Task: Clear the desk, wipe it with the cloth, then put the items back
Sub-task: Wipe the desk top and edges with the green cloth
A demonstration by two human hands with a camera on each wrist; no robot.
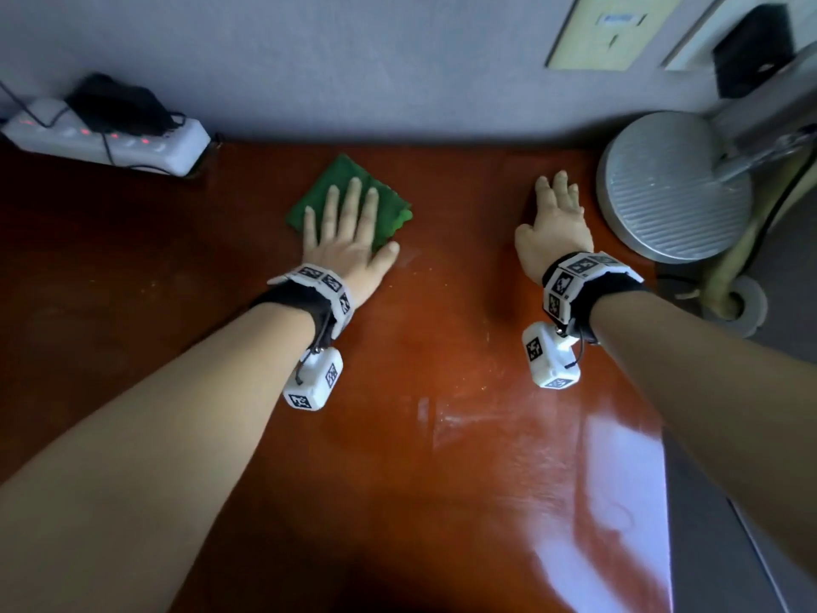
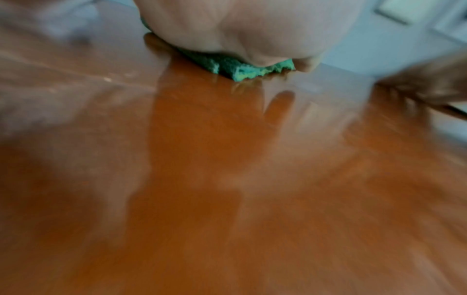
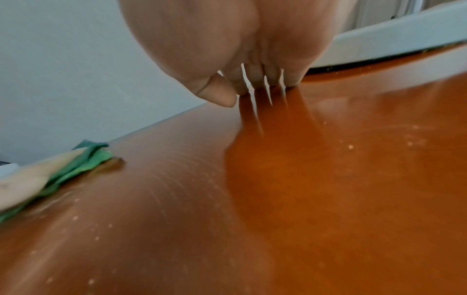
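Left grip (image 1: 349, 232) flat, fingers spread, hides much of cloth (image 1: 349, 172); right grip (image 1: 555, 223) flat on table (image 1: 442, 347); I see left-wrist view blurred.

The tabletop (image 1: 398, 391) lies bare toward its near edge. A power strip (image 1: 110, 139) blocks the far-left corner. A round lamp base (image 1: 672, 188) blocks the far-right corner.

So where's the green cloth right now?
In the head view the green cloth lies flat on the desk near the back wall, under the left hand, right of the power strip.
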